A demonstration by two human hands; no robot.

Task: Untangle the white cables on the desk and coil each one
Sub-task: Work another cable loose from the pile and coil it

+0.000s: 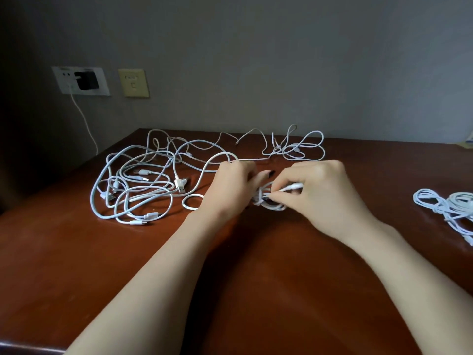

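Note:
A small coil of white cable (pixel 268 201) sits between my two hands at the middle of the brown desk (pixel 102 252). My left hand (pixel 230 185) grips the coil's left side. My right hand (pixel 314 190) pinches that cable's plug end above the coil. A large tangle of white cables (pixel 138 180) with several plugs lies to the left. A looser loop of white cable (pixel 299 147) lies by the back edge. Coiled white cables (pixel 448 206) rest at the far right.
A wall runs behind the desk with two socket plates; a black charger (pixel 87 80) is plugged into the left one, its white lead hanging down beside the desk. The desk's left edge runs diagonally toward me.

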